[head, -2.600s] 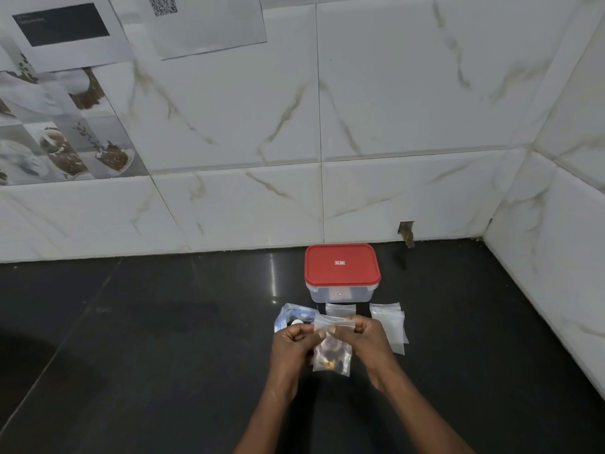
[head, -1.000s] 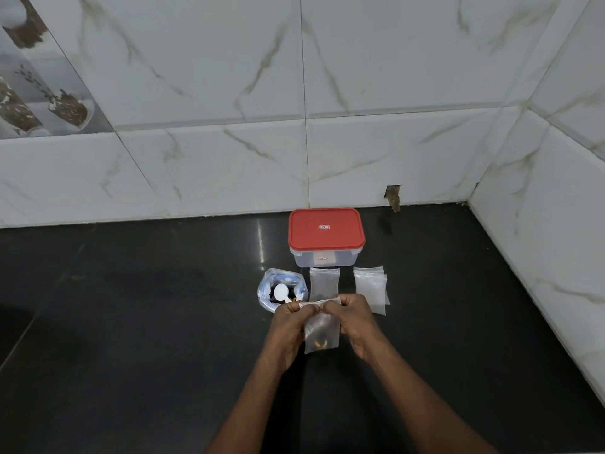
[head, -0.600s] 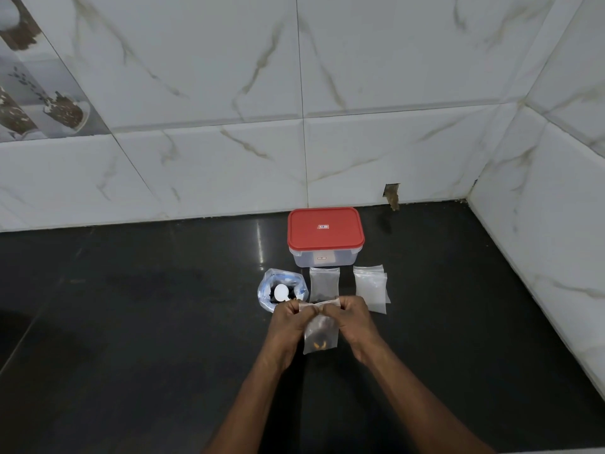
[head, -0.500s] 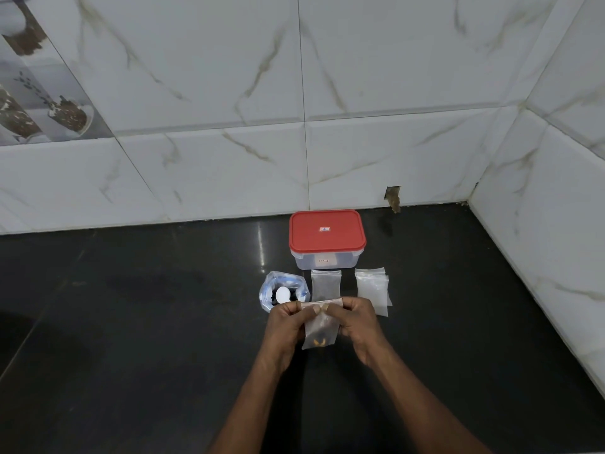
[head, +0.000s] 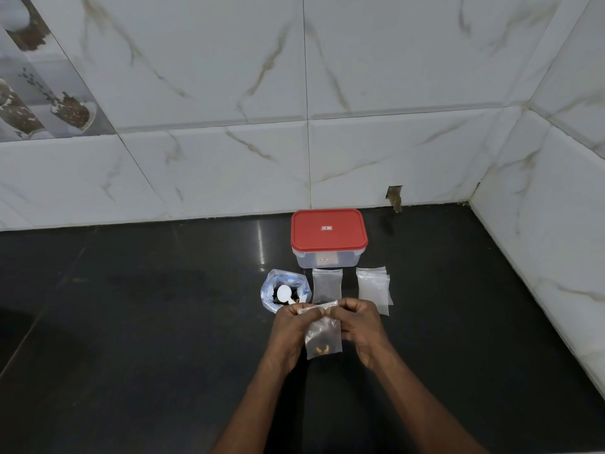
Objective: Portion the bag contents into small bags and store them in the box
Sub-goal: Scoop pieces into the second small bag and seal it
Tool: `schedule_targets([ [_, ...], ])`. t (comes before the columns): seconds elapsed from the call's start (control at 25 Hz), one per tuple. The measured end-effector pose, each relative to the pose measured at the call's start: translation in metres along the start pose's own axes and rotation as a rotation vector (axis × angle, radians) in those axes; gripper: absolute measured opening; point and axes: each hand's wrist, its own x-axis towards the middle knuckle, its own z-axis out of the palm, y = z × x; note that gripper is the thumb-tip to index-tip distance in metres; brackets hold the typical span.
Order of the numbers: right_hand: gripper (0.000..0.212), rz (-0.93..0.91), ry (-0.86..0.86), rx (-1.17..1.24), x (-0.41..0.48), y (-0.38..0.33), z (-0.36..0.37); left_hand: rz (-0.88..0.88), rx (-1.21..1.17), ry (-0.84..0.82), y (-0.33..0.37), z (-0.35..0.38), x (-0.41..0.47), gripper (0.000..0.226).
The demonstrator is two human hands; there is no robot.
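Note:
A small clear bag [head: 323,339] with a few yellow and dark pieces at its bottom hangs between my hands. My left hand [head: 292,326] and my right hand [head: 359,324] each pinch its top edge, fingertips close together. Behind my left hand stands the larger open bag [head: 270,288] with dark contents and a white scoop [head: 284,293] inside. A filled small bag [head: 326,285] lies flat on the counter just behind my hands. The clear box [head: 328,257] with its red lid [head: 328,229] on sits behind that.
A stack of empty small clear bags [head: 373,288] lies right of the filled one. All rest on a black counter [head: 131,322]. White tiled walls rise behind and along the right side, meeting in a corner.
My hands keep pinching the top of the small bag in much the same place. The view shifted slightly; the items on the counter have not moved.

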Motion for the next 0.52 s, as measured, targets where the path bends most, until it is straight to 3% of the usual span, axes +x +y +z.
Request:
schedule_targets([
  [0.24, 0.008, -0.036, 0.024, -0.031, 0.0007, 0.0066, 0.0021, 0.033, 0.229, 0.072, 0.0042, 0.0036, -0.0025, 0.012],
  [0.44, 0.009, 0.037, 0.002, 0.053, -0.0003, 0.004, -0.0028, -0.03, 0.078, 0.074, 0.0074, 0.0013, -0.0047, 0.005],
  [0.52, 0.008, 0.037, 0.031, 0.035, -0.0003, 0.0038, -0.0028, -0.05, 0.079, 0.052, 0.0071, 0.0005, -0.004, 0.021],
])
